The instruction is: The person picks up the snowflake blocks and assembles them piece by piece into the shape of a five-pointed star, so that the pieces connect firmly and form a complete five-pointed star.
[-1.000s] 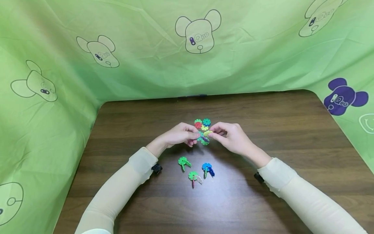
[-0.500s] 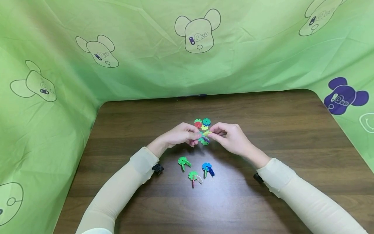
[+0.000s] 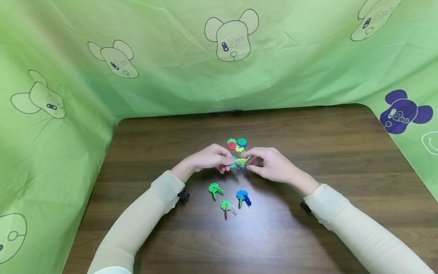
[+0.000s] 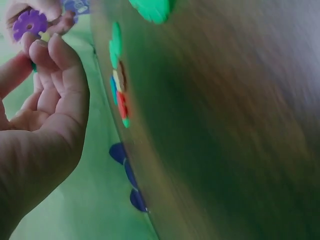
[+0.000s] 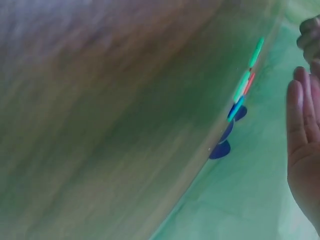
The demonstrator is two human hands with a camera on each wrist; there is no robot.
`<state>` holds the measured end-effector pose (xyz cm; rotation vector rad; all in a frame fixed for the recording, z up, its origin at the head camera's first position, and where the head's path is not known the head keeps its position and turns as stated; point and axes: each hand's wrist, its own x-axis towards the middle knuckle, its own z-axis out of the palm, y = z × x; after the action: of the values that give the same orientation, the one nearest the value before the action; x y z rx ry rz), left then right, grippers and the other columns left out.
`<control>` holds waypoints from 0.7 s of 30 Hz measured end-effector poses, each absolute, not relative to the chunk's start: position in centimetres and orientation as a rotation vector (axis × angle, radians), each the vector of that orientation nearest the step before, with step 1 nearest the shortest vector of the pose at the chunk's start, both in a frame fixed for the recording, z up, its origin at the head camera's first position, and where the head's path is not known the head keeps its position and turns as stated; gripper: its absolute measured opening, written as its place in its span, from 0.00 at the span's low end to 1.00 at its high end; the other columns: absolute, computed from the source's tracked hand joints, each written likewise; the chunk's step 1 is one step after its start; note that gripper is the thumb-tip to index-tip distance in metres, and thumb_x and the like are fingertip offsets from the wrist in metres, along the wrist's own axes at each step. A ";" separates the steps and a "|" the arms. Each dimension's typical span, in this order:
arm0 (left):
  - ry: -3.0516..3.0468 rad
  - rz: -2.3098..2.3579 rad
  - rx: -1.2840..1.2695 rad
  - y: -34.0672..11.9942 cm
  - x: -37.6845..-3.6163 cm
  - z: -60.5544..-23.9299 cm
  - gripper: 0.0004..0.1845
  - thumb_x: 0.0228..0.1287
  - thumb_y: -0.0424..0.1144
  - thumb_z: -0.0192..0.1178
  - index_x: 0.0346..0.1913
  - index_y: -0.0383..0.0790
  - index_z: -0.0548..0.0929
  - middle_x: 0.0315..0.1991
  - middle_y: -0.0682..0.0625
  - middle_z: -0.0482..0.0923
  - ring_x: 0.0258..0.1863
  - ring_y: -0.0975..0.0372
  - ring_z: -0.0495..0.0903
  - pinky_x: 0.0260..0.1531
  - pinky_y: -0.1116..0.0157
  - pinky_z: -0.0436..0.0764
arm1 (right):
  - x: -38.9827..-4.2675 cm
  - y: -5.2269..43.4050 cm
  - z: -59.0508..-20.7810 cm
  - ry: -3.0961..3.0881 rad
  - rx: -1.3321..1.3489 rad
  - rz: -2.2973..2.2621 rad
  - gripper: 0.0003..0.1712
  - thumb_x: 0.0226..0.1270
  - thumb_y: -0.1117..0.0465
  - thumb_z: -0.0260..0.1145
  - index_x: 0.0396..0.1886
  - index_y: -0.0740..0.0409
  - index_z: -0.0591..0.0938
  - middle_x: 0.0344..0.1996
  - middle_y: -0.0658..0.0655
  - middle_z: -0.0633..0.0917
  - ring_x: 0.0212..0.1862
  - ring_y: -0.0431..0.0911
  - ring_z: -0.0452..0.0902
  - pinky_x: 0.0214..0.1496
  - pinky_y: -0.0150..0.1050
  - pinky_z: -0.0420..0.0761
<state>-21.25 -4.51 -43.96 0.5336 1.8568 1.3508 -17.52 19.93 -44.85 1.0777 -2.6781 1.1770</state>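
My left hand [image 3: 213, 158] pinches a teal notched disc [image 3: 233, 161] between thumb and index finger, above the table. Joined to it are a yellow disc [image 3: 241, 161], seen nearly edge-on, and a purple disc [image 4: 30, 25], which faces the left wrist camera. My right hand [image 3: 273, 163] is at the right end of this piece, its thumb and index finger spread apart around the yellow disc's edge. Whether a fingertip touches it is hard to see. The right wrist view cuts off those fingertips. Just behind the hands lie a red disc [image 3: 232, 146] and a teal disc [image 3: 242, 141].
Nearer the person lie three joined disc pieces: an all-green one [image 3: 213, 188], a blue one [image 3: 242, 195] and a green one [image 3: 226, 205] with pink and clear discs. Green cloth [image 3: 164, 76] hangs behind the wooden table [image 3: 154, 133].
The right hand has loosened its pinch on the yellow disc; its thumb and index finger have parted and the hand moved slightly nearer the person. The left hand keeps hold of the piece.
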 end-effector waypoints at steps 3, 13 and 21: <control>1.919 1.225 0.564 -4.8 -21.5 -44.3 0.14 0.67 0.38 0.58 0.35 0.25 0.81 0.24 0.44 0.79 0.23 0.60 0.76 0.32 0.61 0.82 | -17.8 20.5 -44.8 -2.779 1.054 1.091 0.19 0.56 0.68 0.71 0.48 0.53 0.82 0.36 0.51 0.86 0.36 0.37 0.81 0.37 0.36 0.82; 2.021 0.899 0.663 -5.0 -21.2 -45.7 0.14 0.66 0.38 0.59 0.22 0.37 0.80 0.19 0.48 0.77 0.19 0.62 0.73 0.24 0.66 0.79 | -19.2 21.4 -45.2 -2.907 0.888 0.824 0.13 0.61 0.61 0.68 0.46 0.54 0.83 0.39 0.49 0.84 0.36 0.39 0.79 0.39 0.40 0.79; 2.153 0.776 0.661 -5.2 -21.4 -45.4 0.14 0.64 0.43 0.62 0.24 0.39 0.84 0.21 0.50 0.81 0.19 0.62 0.75 0.25 0.64 0.80 | -20.1 20.8 -45.3 -3.015 0.886 0.621 0.14 0.63 0.55 0.67 0.47 0.53 0.83 0.37 0.48 0.82 0.33 0.39 0.76 0.38 0.40 0.76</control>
<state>-21.40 -5.16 -45.45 0.6609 2.1530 0.7757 -20.11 20.77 -45.31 0.8865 -3.0149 0.6207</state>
